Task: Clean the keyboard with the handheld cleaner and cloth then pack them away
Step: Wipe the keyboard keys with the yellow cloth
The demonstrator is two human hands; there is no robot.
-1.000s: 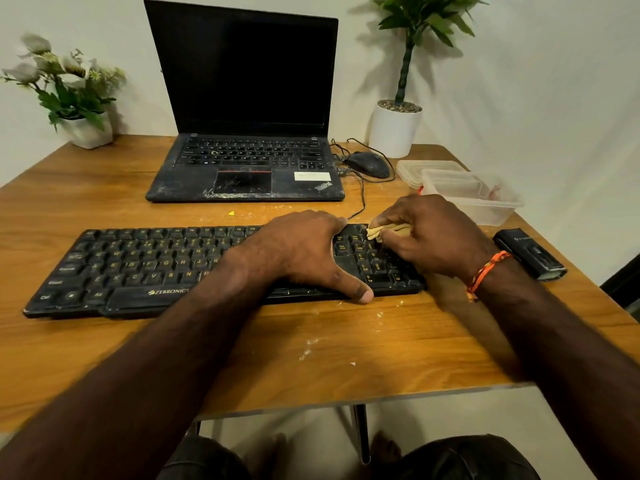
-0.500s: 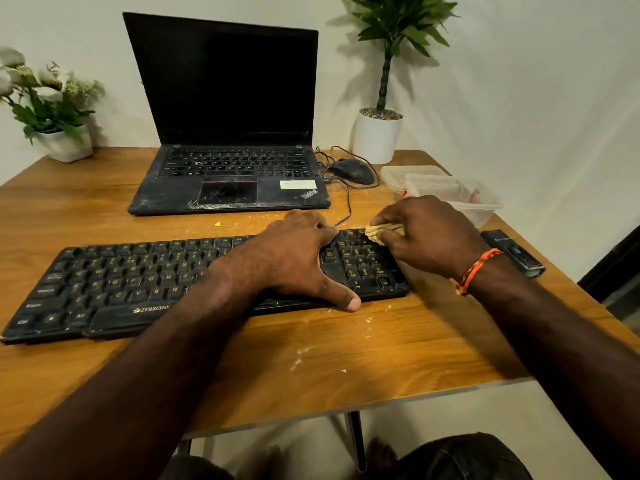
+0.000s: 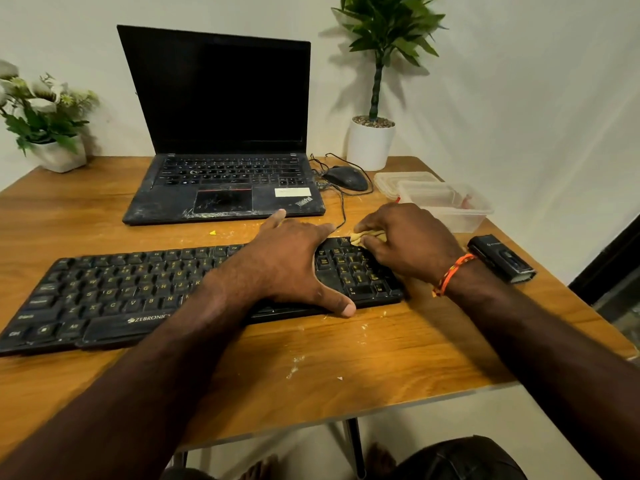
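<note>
A dusty black keyboard (image 3: 114,296) lies across the wooden table (image 3: 346,368). My left hand (image 3: 287,261) rests flat on its right half, fingers spread, thumb at the front edge. My right hand (image 3: 408,240) pinches a small crumpled yellowish cloth (image 3: 360,236) against the top right corner of the keyboard's number pad. The black handheld cleaner (image 3: 502,258) lies on the table to the right of my right wrist. A clear plastic box (image 3: 450,209) with its lid (image 3: 398,180) beside it stands behind my right hand.
An open, dusty black laptop (image 3: 221,188) stands behind the keyboard, with a wired mouse (image 3: 346,178) to its right. A white potted plant (image 3: 370,143) is at the back right and a flower pot (image 3: 59,154) at the back left. Crumbs speckle the table near the front edge.
The view has shifted as my head moved. My right hand keeps the cloth at the number pad's top corner; my left index finger now stretches toward the laptop.
</note>
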